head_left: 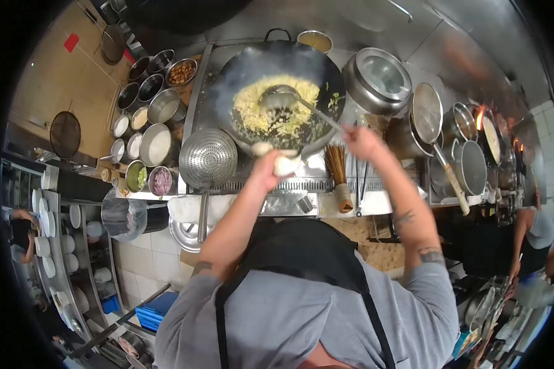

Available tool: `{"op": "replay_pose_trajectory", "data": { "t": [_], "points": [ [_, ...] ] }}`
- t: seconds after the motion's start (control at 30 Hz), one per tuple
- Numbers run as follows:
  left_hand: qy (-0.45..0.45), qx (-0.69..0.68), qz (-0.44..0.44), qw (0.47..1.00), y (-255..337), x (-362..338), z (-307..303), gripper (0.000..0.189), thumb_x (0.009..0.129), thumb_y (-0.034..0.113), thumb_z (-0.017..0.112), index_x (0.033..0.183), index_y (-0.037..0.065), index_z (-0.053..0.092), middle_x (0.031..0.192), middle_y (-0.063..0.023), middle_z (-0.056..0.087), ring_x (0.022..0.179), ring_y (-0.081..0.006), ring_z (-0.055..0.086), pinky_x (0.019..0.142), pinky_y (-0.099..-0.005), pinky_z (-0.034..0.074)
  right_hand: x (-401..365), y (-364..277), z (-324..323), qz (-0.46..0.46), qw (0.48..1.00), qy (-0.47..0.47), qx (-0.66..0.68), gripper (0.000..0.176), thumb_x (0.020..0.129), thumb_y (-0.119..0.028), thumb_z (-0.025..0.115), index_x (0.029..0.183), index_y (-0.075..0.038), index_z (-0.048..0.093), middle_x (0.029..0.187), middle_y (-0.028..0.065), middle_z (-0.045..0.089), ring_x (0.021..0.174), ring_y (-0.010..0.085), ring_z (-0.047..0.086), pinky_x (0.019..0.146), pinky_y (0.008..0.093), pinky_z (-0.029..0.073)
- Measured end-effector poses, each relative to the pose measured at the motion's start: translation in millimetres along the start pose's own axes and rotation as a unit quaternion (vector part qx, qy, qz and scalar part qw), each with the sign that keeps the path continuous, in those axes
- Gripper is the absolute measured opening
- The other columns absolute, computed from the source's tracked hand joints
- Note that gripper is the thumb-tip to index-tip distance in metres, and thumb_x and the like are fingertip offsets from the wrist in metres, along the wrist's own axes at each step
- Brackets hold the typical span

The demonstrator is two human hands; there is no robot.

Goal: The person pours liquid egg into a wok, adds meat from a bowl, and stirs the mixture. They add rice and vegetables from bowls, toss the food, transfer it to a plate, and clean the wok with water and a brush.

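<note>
A large dark wok (240, 67) sits on the stove, with steam rising from it. Chopped yellowish food with green bits (249, 104) covers its bottom. My right hand (363, 144) grips the long handle of a metal ladle (280, 97), whose bowl rests over the food. At the wok's near rim, my left hand (266, 172) is closed around a folded white cloth (286, 165). The cloth hides the part of the rim or handle under it. Between my forearms lies a bamboo wok brush (337, 169) on the stove's front edge.
A perforated strainer (208, 157) lies left of the wok. Several bowls of ingredients (156, 144) stand further left. On the right are a lidded steel pot (381, 80), a mesh skimmer (427, 114) and a flame (479, 117). Another person (538, 230) stands at far right.
</note>
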State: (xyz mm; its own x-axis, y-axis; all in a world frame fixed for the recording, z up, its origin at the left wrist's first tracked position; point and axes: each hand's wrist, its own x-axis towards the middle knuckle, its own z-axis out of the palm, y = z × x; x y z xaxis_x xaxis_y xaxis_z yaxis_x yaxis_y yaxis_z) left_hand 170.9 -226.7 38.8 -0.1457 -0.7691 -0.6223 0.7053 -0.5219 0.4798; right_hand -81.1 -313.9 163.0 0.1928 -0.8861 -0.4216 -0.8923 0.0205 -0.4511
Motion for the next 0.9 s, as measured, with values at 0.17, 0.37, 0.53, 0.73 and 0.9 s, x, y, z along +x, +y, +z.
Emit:
{"op": "replay_pose_trajectory", "data": {
  "t": [0.17, 0.37, 0.53, 0.73, 0.9],
  "points": [
    [-0.013, -0.052, 0.079, 0.995, -82, -66, -25, 0.029, 0.085, -0.003, 0.052, 0.114, -0.005, 0.052, 0.112, -0.0219, 0.062, 0.103, -0.0347, 0.064, 0.093, -0.0482, 0.053, -55, 42, 84, -0.057, 0.907, -0.004, 0.417, 0.045, 0.1, -0.016, 0.049, 0.144, -0.009, 0.041, 0.06, -0.0022, 0.047, 0.049, 0.006, 0.044, 0.045, 0.0231, 0.039],
    [0.002, -0.112, 0.016, 0.994, -8, -54, 19, 0.021, 0.087, 0.0, 0.048, 0.107, -0.009, 0.051, 0.102, -0.0235, 0.062, 0.092, -0.0349, 0.066, 0.078, -0.0454, 0.058, -110, 19, 54, -0.032, 0.855, -0.013, 0.518, 0.016, 0.098, -0.013, 0.053, 0.108, -0.001, 0.052, 0.058, 0.0008, 0.047, 0.037, 0.0092, 0.042, 0.034, 0.0252, 0.034],
    [0.06, -0.047, 0.076, 0.994, 3, -72, 17, 0.025, 0.084, -0.003, 0.051, 0.107, -0.01, 0.052, 0.099, -0.0202, 0.062, 0.089, -0.031, 0.066, 0.077, -0.0439, 0.057, -130, 10, -12, -0.025, 0.906, 0.003, 0.422, 0.041, 0.097, -0.011, 0.051, 0.135, -0.003, 0.04, 0.059, -0.0003, 0.046, 0.036, 0.0085, 0.042, 0.032, 0.0245, 0.034],
    [0.136, 0.345, 0.249, 0.895, 12, -86, -34, 0.04, 0.076, 0.0, 0.06, 0.114, -0.007, 0.053, 0.101, -0.0139, 0.064, 0.09, -0.0232, 0.064, 0.079, -0.0356, 0.052, -103, 4, -56, 0.038, 0.961, -0.05, 0.27, 0.044, 0.093, -0.007, 0.05, 0.136, -0.001, 0.044, 0.064, 0.001, 0.05, 0.044, 0.0092, 0.045, 0.037, 0.0255, 0.037],
    [0.181, 0.459, 0.429, 0.757, -7, -102, -32, 0.058, 0.07, 0.007, 0.067, 0.123, -0.004, 0.046, 0.114, -0.0261, 0.057, 0.101, -0.0411, 0.059, 0.09, -0.0424, 0.047, -103, -52, -3, 0.178, 0.846, -0.171, 0.473, 0.035, 0.087, -0.001, 0.054, 0.121, 0.006, 0.047, 0.071, 0.0036, 0.053, 0.047, 0.0108, 0.046, 0.038, 0.0234, 0.035]
  ]
}}
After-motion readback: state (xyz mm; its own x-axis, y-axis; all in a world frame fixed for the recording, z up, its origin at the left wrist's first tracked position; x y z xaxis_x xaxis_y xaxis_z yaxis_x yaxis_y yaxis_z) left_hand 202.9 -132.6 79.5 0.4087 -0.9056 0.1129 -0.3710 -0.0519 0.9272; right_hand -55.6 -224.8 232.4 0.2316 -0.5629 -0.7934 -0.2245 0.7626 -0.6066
